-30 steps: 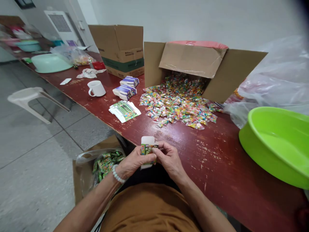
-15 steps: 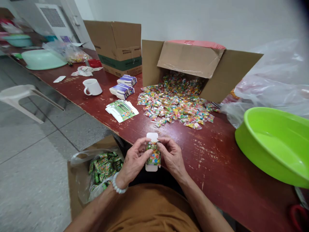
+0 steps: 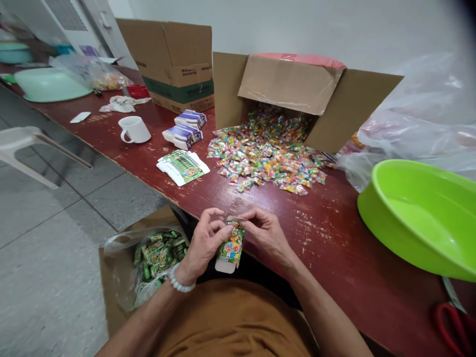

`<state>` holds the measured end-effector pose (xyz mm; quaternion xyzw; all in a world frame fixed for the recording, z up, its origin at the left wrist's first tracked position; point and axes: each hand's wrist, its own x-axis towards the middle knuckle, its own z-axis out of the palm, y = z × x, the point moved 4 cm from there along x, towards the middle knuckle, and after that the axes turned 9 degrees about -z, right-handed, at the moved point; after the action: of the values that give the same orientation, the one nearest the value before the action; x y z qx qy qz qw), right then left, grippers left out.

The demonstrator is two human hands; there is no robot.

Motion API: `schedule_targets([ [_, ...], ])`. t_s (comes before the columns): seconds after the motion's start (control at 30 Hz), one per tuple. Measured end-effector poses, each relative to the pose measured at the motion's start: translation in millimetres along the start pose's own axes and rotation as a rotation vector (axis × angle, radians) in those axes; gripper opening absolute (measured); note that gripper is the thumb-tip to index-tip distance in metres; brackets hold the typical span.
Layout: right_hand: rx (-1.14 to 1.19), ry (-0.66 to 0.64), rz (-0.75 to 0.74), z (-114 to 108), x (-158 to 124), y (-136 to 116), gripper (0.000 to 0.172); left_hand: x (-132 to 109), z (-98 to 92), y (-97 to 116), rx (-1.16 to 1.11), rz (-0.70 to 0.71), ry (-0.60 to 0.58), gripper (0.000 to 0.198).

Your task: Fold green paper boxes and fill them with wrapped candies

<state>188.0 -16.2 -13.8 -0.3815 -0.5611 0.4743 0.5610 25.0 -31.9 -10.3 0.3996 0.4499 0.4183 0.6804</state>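
Observation:
Between my hands, in front of the table edge, is a small green printed candy box (image 3: 231, 244). My left hand (image 3: 208, 237) grips its left side, thumb on the printed face. The fingers of my right hand (image 3: 265, 229) pinch the folded-over flap at its top end. A white flap sticks out at the lower end. Past my hands lies a stack of flat green cartons (image 3: 183, 167). A heap of small wrapped candies (image 3: 267, 161) spills from a cardboard box (image 3: 292, 89) tipped on its side.
Lower left, an open carton with a plastic liner holds filled green boxes (image 3: 159, 255). A lime green basin (image 3: 420, 218) stands right, red-handled scissors (image 3: 451, 325) below it. Farther left are purple cartons (image 3: 183, 135), a white mug (image 3: 135, 130) and a tall cardboard box (image 3: 174, 64).
The upper flap of the candy box, upright before, is now folded over under my right fingers. The box has tilted, its lower end swinging left. The view has shifted slightly.

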Motion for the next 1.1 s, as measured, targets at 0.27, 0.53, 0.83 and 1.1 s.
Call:
schedule_targets([
  [0.27,-0.145,-0.101,-0.070,6.0,-10.7,-15.2,0.019,-5.1,18.5,-21.3,-0.174,-0.410,-0.185,0.055],
  [0.53,0.127,-0.123,0.257,5.5,2.0,-4.2,0.028,-0.3,17.4,-13.8,0.073,-0.233,-0.108,0.064],
  [0.83,0.200,-0.064,0.226,10.8,-2.7,-10.3,0.025,2.1,9.0,-17.4,0.108,-0.218,-0.152,0.067],
  [1.1,-0.287,-0.216,-0.103,15.8,-10.4,0.3,0.016,-2.9,5.3,-27.3,-0.051,-0.286,-0.055,0.066],
])
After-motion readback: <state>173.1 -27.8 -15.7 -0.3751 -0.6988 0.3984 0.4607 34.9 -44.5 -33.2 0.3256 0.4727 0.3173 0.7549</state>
